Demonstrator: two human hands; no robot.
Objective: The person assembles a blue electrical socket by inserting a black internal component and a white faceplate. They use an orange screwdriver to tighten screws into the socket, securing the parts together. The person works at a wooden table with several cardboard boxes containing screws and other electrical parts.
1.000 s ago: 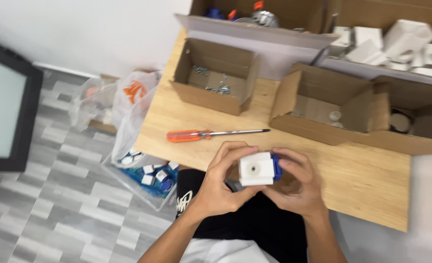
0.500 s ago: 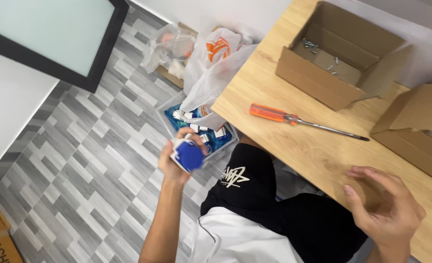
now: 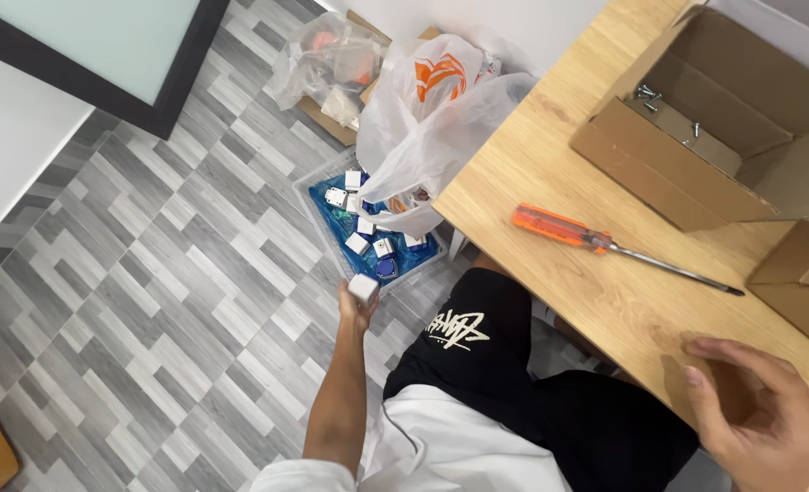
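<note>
Head view. The left hand (image 3: pixel 357 305) is extended down toward the floor, fingers closed around a small white block (image 3: pixel 363 288), a cube-like plastic part. The block sits at the fingertips, just at the 6 o'clock edge of a clear bin (image 3: pixel 324 235) on the floor. The bin is lined in blue and holds more small white and blue parts. A white plastic bag (image 3: pixel 436 118) lies at the bin's 1 o'clock, partly draped over it.

The right hand (image 3: pixel 760 410) rests on the wooden counter (image 3: pixel 550 164), fingers loosely curled; whether it covers anything cannot be told. An orange-handled screwdriver (image 3: pixel 559 228) lies on the counter at the right hand's 10 o'clock, well apart from it. An open cardboard box (image 3: pixel 659 173) containing screws stands at the screwdriver's 1 o'clock.

Handling judgement: the block appears rigid, light and smooth-sided. A pinch across two opposite flat faces should hold it; a corner grip is likely to slip.
</note>
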